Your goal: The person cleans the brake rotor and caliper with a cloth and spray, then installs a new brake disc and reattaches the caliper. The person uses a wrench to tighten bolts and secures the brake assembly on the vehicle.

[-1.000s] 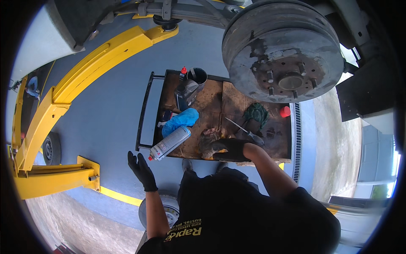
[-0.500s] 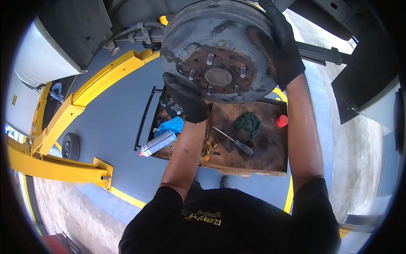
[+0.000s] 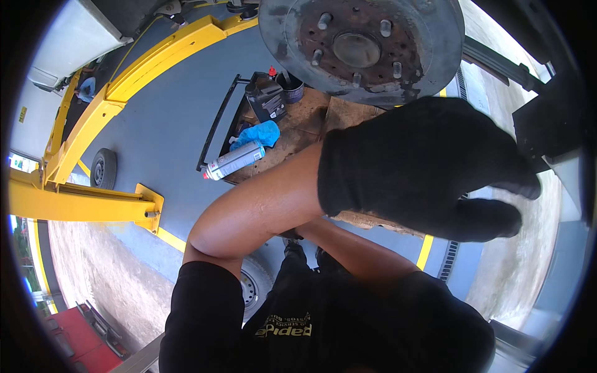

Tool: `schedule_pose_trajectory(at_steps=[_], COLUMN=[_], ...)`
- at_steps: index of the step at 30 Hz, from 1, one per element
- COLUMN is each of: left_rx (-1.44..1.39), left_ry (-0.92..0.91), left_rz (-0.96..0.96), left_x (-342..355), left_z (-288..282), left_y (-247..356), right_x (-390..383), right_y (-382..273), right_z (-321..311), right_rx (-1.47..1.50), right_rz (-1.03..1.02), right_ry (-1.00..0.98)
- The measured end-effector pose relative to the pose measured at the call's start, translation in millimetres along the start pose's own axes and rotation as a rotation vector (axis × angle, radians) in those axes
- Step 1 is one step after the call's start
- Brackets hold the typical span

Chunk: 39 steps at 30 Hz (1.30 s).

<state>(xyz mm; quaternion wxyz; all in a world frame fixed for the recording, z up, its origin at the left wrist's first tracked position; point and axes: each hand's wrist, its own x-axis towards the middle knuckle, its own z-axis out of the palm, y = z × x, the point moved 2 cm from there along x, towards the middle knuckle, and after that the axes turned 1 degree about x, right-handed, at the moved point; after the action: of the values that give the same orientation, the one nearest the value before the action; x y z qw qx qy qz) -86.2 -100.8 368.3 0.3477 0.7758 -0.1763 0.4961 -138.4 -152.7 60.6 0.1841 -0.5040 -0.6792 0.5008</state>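
Note:
My left hand (image 3: 429, 171), in a black glove, reaches across to the right, close in front of me and below the brake drum (image 3: 379, 59). Its thumb and fingers are apart, and nothing shows between them. The drum is grey, with a rusty centre, a round hub and several bare studs; neither hand is seen touching it. My right forearm (image 3: 357, 252) crosses leftward beneath my left arm. Only a dark sliver of my right hand (image 3: 290, 234) shows there, so its fingers are hidden.
Below the drum stands a cardboard-topped cart (image 3: 305, 127) with a black bottle (image 3: 266, 102), a dark tub (image 3: 293, 92), a blue cloth (image 3: 260, 133) and a spray can (image 3: 235, 161). A yellow lift arm (image 3: 146, 74) curves along the left. Wheels (image 3: 103, 168) lie on the floor.
Both hands have left the drum. My left hand has swung right and nearer, while my right has dropped beneath my left forearm. The drum appears higher and further right in view.

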Motion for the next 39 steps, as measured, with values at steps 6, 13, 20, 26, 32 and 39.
schedule_pose_trajectory(at_steps=[6,13,20,26,32,39], left_rx=[0.457,-0.232,-0.064,0.035,0.122,0.229], left_ry=[0.309,1.507,1.622,1.6,1.642,1.638], left_rz=[-1.191,-1.644,-1.481,-1.473,-1.501,-1.461], left_x=[-376,-482,-485,-472,-468,-462], left_z=[28,65,91,104,108,111], left_y=[26,16,-62,-59,-56,-58], right_x=[-193,-339,-243,-251,-252,-251], right_y=[100,339,307,340,358,353], right_z=[-157,-259,-238,-264,-268,-259], right_rx=[0.119,0.807,1.076,0.707,0.46,0.856], right_rz=[0.249,0.903,0.265,0.319,0.352,0.313], right_ry=[0.425,0.883,0.497,0.382,0.311,0.321])
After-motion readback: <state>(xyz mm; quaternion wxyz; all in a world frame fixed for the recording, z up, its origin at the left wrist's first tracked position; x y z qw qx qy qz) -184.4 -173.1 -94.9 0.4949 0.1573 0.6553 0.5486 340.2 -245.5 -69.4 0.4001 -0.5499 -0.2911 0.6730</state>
